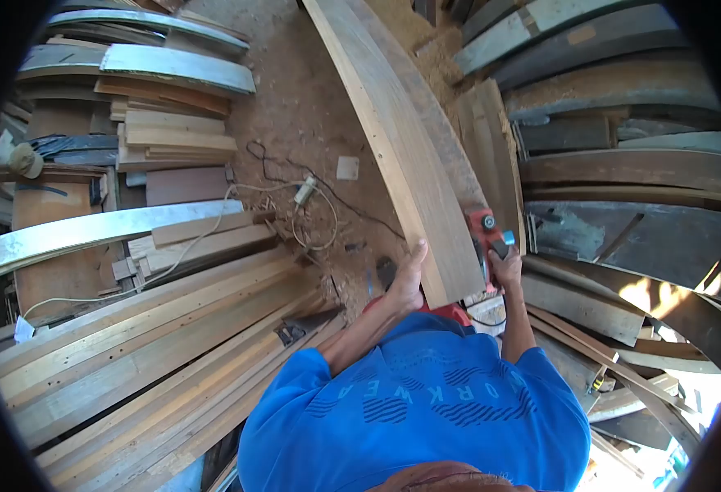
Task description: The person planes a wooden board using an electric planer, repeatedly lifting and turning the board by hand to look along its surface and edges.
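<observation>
A long wooden board [409, 156] runs from the top middle down to my body. My left hand [409, 279] holds its near left edge, with the thumb up along the side and the other fingers hidden beneath. To the right of the board, a red power tool [483, 234] sits at a worn plank that lies alongside. My right hand [506, 267] is wrapped round the tool's dark handle. Part of the tool is hidden by my hand and the board.
Stacked planks [131, 328] fill the left side, and more boards [623, 172] are piled on the right. On the dusty floor lie a power strip [304, 190], a dark cord, a looped pale cord [334, 225] and a pale square piece [347, 168].
</observation>
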### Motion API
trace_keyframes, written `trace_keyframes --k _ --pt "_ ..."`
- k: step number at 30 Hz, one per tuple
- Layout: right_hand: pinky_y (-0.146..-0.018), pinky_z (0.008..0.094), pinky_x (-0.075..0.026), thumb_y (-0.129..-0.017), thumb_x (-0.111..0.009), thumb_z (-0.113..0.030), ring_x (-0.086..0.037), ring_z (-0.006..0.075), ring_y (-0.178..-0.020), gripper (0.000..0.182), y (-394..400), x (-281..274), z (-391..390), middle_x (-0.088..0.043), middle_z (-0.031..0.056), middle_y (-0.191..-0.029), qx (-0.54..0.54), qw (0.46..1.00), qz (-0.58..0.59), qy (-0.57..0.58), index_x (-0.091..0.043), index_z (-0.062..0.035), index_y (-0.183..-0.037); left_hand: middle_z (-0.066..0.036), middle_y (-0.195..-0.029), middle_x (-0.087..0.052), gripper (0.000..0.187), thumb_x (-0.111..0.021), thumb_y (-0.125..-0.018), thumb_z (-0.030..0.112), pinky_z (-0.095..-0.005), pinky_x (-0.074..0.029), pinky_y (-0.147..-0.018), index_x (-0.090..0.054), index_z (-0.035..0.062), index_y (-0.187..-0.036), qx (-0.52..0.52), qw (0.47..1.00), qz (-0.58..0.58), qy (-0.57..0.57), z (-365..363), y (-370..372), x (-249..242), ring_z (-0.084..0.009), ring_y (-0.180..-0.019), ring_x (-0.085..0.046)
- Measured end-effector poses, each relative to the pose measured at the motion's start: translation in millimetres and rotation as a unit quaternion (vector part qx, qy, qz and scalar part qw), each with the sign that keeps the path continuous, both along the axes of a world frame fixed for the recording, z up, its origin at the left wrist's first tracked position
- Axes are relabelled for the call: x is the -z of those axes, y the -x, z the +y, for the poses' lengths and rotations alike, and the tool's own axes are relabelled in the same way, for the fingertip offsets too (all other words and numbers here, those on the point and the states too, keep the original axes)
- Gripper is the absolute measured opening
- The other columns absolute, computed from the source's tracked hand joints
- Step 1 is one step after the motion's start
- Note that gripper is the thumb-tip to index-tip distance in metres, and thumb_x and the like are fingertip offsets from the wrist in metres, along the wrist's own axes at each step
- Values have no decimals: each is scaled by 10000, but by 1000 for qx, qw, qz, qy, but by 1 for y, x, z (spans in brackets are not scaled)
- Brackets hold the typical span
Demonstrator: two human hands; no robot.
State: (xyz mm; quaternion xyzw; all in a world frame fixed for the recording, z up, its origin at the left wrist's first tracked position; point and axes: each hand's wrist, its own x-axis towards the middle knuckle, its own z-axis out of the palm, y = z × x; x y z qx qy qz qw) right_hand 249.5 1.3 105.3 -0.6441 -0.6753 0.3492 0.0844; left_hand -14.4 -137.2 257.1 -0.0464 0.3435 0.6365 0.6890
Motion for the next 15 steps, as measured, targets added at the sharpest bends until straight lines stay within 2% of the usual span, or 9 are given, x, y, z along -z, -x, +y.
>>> trace_keyframes --k 3,5,6,9,10,11,13,14,15 --pt "-596 320 -540 -833 -801 -221 -654 155 -657 324 -27 43 9 -662 47 -762 -30 986 161 34 -663 -17 -1043 -151 -1417 -569 727 -588 -1002 547 -459 -475 -1097 -427 18 -1473 1 997 45 63 -5 -2 56 -266 -1302 -567" --pt "-629 334 -540 -813 -818 -212 -654 166 -698 351 -23 14 0 -679 59 -837 16 967 211 144 -680 -1 -1058 -145 -1404 -582 747 -629 -981 550 -447 -476 -1088 -443 12 -1464 4 991 49 124 -4 -5 89 -258 -1292 -571" --pt "-646 341 -540 -803 -826 -207 -654 171 -719 366 -16 -3 1 -688 65 -875 36 951 237 195 -689 7 -1066 -142 -1396 -589 756 -652 -967 547 -437 -475 -1083 -452 10 -1459 7 985 87 152 -2 -8 110 -256 -1284 -575" --pt "-592 291 -513 -817 -819 -145 -610 98 -670 282 -15 -6 3 -663 14 -829 45 946 214 239 -691 -17 -1033 -143 -1389 -594 791 -714 -927 541 -416 -463 -1078 -470 0 -1451 8 965 170 200 0 -20 168 -254 -1276 -573" --pt "-586 297 -510 -814 -823 -159 -607 109 -658 272 -7 -23 5 -656 23 -786 64 942 202 261 -684 -23 -1005 -150 -1398 -587 809 -730 -915 542 -416 -454 -1083 -471 -5 -1452 5 966 172 193 2 -24 180 -257 -1285 -563" --pt "-580 293 -505 -815 -819 -155 -602 103 -648 258 -13 -8 2 -641 11 -760 54 955 215 195 -682 -30 -995 -156 -1407 -579 827 -745 -902 542 -416 -445 -1088 -471 -10 -1453 3 967 175 186 5 -29 193 -261 -1293 -553" --pt "-572 285 -490 -821 -807 -148 -598 96 -648 243 -13 -31 2 -640 7 -766 94 939 251 215 -690 -31 -998 -170 -1407 -575 861 -735 -899 564 -430 -430 -1104 -459 -29 -1458 1 953 214 216 8 -37 212 -280 -1313 -537" --pt "-557 272 -469 -843 -763 -131 -586 82 -632 253 -16 -30 0 -628 2 -753 87 947 276 141 -678 -25 -1056 -175 -1393 -584 856 -717 -907 575 -438 -438 -1100 -457 -26 -1459 -4 953 214 215 14 -44 217 -293 -1304 -547" --pt "-555 272 -465 -848 -750 -128 -583 82 -627 269 -17 -45 -1 -625 3 -748 112 939 283 158 -671 -25 -1084 -181 -1379 -593 852 -698 -914 585 -446 -445 -1096 -456 -22 -1459 -9 953 215 215 21 -52 218 -307 -1295 -556"
